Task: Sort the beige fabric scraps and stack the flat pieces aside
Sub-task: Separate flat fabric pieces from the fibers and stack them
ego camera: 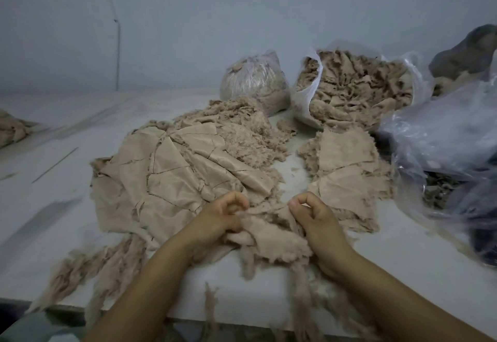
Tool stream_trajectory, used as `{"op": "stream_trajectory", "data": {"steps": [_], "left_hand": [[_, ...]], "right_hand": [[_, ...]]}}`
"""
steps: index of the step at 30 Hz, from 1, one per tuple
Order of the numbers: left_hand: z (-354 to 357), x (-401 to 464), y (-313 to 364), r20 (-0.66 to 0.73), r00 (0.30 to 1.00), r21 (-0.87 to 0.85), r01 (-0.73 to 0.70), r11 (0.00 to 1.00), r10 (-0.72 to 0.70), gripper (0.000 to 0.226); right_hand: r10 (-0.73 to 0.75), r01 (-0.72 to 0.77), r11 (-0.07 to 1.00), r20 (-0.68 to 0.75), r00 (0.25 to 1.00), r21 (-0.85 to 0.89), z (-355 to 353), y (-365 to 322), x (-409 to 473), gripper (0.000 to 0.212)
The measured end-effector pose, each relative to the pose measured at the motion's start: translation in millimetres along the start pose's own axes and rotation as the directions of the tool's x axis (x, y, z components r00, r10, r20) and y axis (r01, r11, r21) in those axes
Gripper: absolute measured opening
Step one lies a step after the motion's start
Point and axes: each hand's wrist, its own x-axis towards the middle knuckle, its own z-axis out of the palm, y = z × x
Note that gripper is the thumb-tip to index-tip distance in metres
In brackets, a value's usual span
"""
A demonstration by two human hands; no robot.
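Both hands down near table front edge, working one frayed beige scrap. Left hand: fingers curled, thumb & forefinger pinching scrap's upper left edge. Right hand: fingers curled too, thumb meeting forefinger at scrap's upper right corner, prob. pinching it, though contact partly hidden behind knuckles. Scrap stretched between the two, fuzzy threads trailing off table edge.

Flat pieces fanned out, overlapping, just left of & behind left hand. Second, smaller batch of flat pieces behind right hand. Loose fluffy fibre heap between them, further back. Ragged strips lying front left, near edge.

At rear: tied clear bag full of beige stuff; open white bag packed w/ scraps beside it. Crumpled clear plastic bags far right. More beige fabric at far left edge.
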Motion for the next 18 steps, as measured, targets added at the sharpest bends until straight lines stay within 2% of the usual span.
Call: {"op": "stream_trajectory", "data": {"steps": [2, 5, 7, 9, 11, 14, 15, 16, 17, 18], "left_hand": [[1.9, -0.9, -0.2, 0.057, 0.997, -0.004, 0.044, 0.999, -0.043, 0.035], [9.8, 0.3, 1.4, 0.123, 0.985, -0.167, 0.138, 0.976, -0.118, 0.016], [8.7, 1.8, 0.7, 0.047, 0.995, 0.052, 0.091, 0.995, -0.093, 0.018], [3.6, 1.1, 1.4, 0.046, 0.995, 0.217, 0.076, 0.973, -0.088, 0.03], [-4.4, -2.7, 4.2, 0.084, 0.989, 0.231, 0.097, 0.968, -0.119, 0.034], [-15.3, -5.8, 6.9, 0.055, 0.988, 0.139, 0.134, 0.981, -0.142, 0.026], [-18.3, -6.2, 6.4, 0.024, 0.989, 0.129, 0.143, 0.981, -0.148, 0.024], [-20.0, -6.7, 6.9, -0.011, 0.989, 0.146, 0.15, 0.978, -0.15, 0.021], [-21.5, -7.1, 6.0, -0.052, 0.988, 0.181, 0.151, 0.972, -0.144, 0.018], [-22.8, -7.0, 4.4, -0.095, 0.987, 0.215, 0.145, 0.966, -0.127, 0.015]], "right_hand": [[-0.036, 0.036, 0.999, -0.005, 0.999, -0.003, 1.4, -1.1, -0.4, 0.018], [-0.114, 0.115, 0.99, 0.014, 0.993, -0.081, 2.6, -3.0, -2.7, 0.017], [-0.136, 0.137, 0.988, 0.018, 0.99, -0.076, 3.0, -4.9, -3.8, 0.018], [-0.104, 0.105, 0.994, -0.048, 0.993, 0.018, 0.2, -6.3, -1.3, 0.021], [-0.03, 0.043, 0.991, -0.104, 0.994, 0.125, -5.5, -7.3, 3.1, 0.023], [0.012, -0.002, 0.995, -0.104, 0.994, 0.095, -16.6, -4.7, 7.8, 0.024], [0.007, -0.006, 1.0, -0.08, 0.997, 0.008, -19.6, -3.4, 8.0, 0.022], [-0.024, 0.017, 0.985, -0.036, 0.999, -0.172, -23.0, -1.1, 7.8, 0.017], [-0.049, 0.06, 0.909, 0.037, 0.998, -0.412, -27.1, 2.3, 7.4, 0.008], [-0.053, 0.123, 0.777, 0.131, 0.99, -0.618, -29.5, 4.3, 6.0, 0.004]]}}
